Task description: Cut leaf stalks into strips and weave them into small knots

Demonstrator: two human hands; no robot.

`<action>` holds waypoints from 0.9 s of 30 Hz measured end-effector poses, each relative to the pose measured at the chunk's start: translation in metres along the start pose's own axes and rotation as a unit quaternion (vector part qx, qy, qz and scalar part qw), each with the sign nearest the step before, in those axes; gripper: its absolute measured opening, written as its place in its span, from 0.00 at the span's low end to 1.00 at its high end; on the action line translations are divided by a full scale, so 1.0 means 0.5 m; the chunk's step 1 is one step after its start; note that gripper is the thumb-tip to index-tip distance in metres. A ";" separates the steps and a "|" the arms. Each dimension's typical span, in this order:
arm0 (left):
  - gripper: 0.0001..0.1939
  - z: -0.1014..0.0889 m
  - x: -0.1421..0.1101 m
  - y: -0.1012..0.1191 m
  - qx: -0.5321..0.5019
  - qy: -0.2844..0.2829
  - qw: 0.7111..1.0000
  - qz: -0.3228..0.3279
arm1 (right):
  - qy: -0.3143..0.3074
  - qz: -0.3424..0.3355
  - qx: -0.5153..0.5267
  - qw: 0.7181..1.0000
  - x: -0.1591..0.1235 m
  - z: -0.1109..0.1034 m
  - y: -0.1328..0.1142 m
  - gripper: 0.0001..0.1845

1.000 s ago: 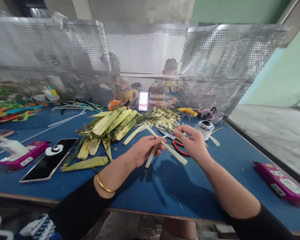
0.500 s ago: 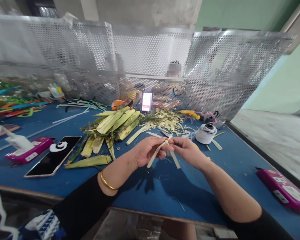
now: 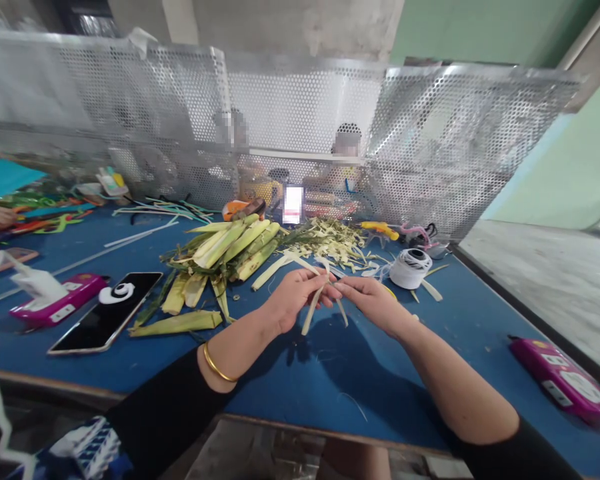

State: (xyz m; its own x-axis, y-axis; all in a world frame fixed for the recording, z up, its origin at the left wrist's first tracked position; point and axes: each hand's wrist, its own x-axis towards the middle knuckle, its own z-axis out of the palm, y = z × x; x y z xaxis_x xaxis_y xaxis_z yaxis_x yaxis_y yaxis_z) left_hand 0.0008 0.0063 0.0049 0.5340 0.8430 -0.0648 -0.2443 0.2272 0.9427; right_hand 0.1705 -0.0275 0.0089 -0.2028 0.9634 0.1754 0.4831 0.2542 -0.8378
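Pale cream husk strips [image 3: 313,311] cross in the air above the blue counter [image 3: 290,393], nearer me than the husk pile [image 3: 233,247]. My left hand [image 3: 297,295] pinches them near the crossing, thumb against fingers, with ends hanging below; my right hand [image 3: 373,301] has its fingertips pressed together there too, apparently on a strip, though I can't tell which. I judge the step to be working that crossing. The next move calls for a steady left pinch and a gentle right-hand pull.
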 end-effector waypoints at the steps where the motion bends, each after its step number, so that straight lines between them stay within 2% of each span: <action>1: 0.10 0.000 0.001 0.000 -0.001 0.002 1.000 -0.001 | -0.008 0.010 0.006 1.000 -0.001 0.000 -0.001 0.20; 5: 0.14 -0.002 0.005 -0.003 0.011 0.002 1.000 -0.009 | 0.000 0.029 0.017 0.999 -0.003 -0.001 -0.005 0.18; 11: 0.14 -0.006 0.008 -0.014 0.083 0.052 0.995 0.021 | 0.016 -0.001 -0.016 1.000 -0.005 0.005 0.000 0.17; 19: 0.12 -0.001 0.011 -0.014 0.001 0.100 0.995 -0.026 | 0.041 -0.041 -0.118 0.991 -0.010 0.025 0.003 0.17; 27: 0.03 0.001 0.016 -0.016 -0.020 0.117 0.992 -0.029 | 0.045 -0.051 -0.132 0.989 -0.014 0.030 0.004 0.16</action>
State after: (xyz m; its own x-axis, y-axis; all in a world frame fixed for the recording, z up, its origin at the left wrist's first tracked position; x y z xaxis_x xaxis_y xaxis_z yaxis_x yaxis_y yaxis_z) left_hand 0.0074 0.0107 -0.0032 0.3460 0.9172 -0.1977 -0.2525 0.2940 0.9218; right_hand 0.1602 -0.0352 -0.0017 -0.1911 0.9319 0.3083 0.6715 0.3533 -0.6514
